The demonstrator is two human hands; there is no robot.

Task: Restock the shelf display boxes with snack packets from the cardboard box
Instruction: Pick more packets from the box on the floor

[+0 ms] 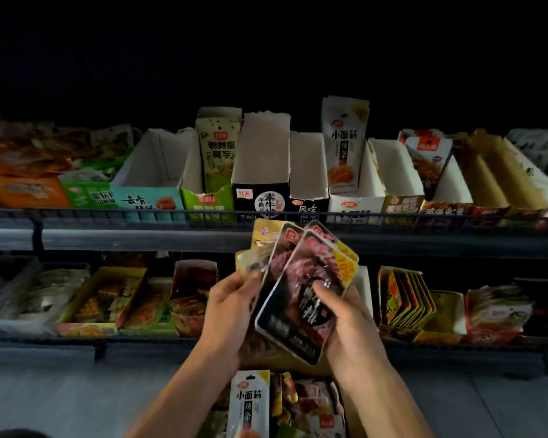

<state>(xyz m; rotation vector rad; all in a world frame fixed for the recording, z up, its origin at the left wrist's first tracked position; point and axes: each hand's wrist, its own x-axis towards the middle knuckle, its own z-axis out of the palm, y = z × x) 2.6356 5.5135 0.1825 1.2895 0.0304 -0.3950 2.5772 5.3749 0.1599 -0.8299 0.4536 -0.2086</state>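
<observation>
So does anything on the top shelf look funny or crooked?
Yes. The white tall noodle packet stands alone in its white display box, leaning right. The black display box beside the green one looks empty, while both hands fan dark packets below.

Two tiers of dark metal shelving stood ahead. The upper tier carried a low black wire rail (108, 213) along its front, with a grey edge strip (140, 240) just below it. A black upright bracket (38, 230) crossed that strip at the left. A second bracket (99, 350) hung under the lower tier's front edge (45, 339). The floor (45, 399) below was pale grey. The space above the shelving (266, 42) lay in darkness.
</observation>
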